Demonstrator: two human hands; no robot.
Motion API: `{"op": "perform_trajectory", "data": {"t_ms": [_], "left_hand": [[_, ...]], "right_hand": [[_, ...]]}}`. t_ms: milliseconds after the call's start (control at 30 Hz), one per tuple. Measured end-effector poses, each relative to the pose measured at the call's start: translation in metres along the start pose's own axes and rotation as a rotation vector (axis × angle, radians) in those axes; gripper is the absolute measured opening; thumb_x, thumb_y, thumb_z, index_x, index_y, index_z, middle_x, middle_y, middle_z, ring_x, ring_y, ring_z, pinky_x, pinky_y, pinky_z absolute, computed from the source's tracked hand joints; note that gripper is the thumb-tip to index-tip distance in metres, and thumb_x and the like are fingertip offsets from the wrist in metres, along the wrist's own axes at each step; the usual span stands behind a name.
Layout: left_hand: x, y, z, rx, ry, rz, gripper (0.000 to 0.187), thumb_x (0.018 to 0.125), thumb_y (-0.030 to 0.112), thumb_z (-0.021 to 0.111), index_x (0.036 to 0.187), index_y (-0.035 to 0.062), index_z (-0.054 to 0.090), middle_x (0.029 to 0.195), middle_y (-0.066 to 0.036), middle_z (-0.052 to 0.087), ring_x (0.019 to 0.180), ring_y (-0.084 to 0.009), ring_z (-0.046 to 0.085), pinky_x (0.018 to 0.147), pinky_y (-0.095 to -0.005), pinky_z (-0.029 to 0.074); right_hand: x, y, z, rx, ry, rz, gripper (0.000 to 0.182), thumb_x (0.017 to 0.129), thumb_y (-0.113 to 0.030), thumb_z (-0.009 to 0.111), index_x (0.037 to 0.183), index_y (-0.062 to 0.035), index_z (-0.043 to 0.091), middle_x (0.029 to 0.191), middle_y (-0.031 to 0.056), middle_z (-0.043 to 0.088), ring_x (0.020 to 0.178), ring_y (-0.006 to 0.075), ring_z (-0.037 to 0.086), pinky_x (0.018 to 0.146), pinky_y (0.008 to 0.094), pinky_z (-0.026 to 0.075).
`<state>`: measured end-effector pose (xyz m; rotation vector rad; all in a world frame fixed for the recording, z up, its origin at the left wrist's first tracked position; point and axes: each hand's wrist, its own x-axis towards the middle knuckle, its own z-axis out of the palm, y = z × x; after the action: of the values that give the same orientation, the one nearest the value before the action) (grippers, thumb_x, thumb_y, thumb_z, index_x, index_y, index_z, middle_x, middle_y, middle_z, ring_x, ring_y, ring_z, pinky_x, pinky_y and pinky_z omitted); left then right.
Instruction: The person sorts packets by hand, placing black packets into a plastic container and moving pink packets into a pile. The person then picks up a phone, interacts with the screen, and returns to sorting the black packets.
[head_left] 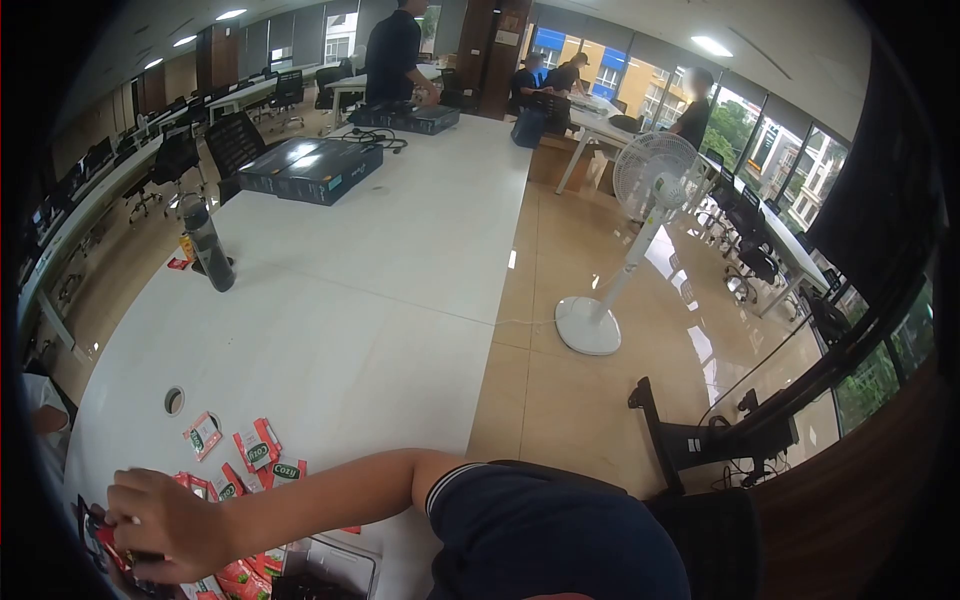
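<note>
My right hand (pixel 170 525) reaches in from the right at the lower left, palm down over the table, its fingers curled. Something small and dark shows between thumb and fingers, too unclear to name. Red and white "Cozy" packets (pixel 258 445) lie loosely around and below the hand and wrist, some overlapping. Left of the fingers, at the frame's edge, are dark and red items I cannot make out. A clear-edged tray or lid (pixel 345 567) and a black item lie below my forearm. My left hand is out of view.
The white table (pixel 350 280) carries a dark bottle (pixel 208 245), a cable hole (pixel 175 401) and flat dark boxes (pixel 315 170) with cables. A white standing fan (pixel 655 180) is on the floor to the right. Several people are farther back, one standing beyond the table (pixel 393 55).
</note>
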<state>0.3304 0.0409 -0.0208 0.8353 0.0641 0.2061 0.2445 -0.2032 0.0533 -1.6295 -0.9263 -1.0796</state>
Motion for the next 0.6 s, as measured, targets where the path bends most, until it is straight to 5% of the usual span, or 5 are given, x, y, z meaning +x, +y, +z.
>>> {"op": "perform_trajectory", "data": {"t_ms": [167, 433, 600], "left_hand": [[-0.031, -0.006, 0.025, -0.034, -0.122, -0.012, 0.065, 0.089, 0.04, 0.068, 0.137, -0.0021, 0.058, 0.135, -0.02, 0.062, 0.126, -0.0342, 0.06, 0.111, -0.05, 0.048], [-0.052, -0.015, 0.043, -0.054, -0.17, -0.046, 0.06, 0.092, 0.04, 0.066, 0.135, -0.001, 0.058, 0.134, -0.017, 0.062, 0.126, -0.0315, 0.06, 0.112, -0.0476, 0.047], [-0.061, -0.016, 0.05, -0.058, -0.185, -0.061, 0.058, 0.094, 0.04, 0.065, 0.135, -0.0003, 0.058, 0.133, -0.016, 0.062, 0.126, -0.0298, 0.059, 0.112, -0.0462, 0.047]], "right_hand": [[0.002, 0.026, 0.029, -0.064, 0.171, -0.449, 0.063, 0.063, -0.046, 0.077, 0.105, -0.0022, 0.057, 0.109, 0.0207, 0.051, 0.1, 0.0422, 0.051, 0.086, 0.0599, 0.039], [-0.003, 0.026, 0.022, -0.172, 0.215, -0.375, 0.052, 0.08, -0.05, 0.062, 0.091, 0.0005, 0.057, 0.097, 0.0185, 0.054, 0.09, 0.0392, 0.05, 0.085, 0.0557, 0.037], [-0.009, 0.025, 0.027, -0.164, 0.187, -0.401, 0.054, 0.09, -0.053, 0.054, 0.096, 0.0008, 0.055, 0.105, 0.0223, 0.051, 0.099, 0.043, 0.051, 0.092, 0.0645, 0.037]]}}
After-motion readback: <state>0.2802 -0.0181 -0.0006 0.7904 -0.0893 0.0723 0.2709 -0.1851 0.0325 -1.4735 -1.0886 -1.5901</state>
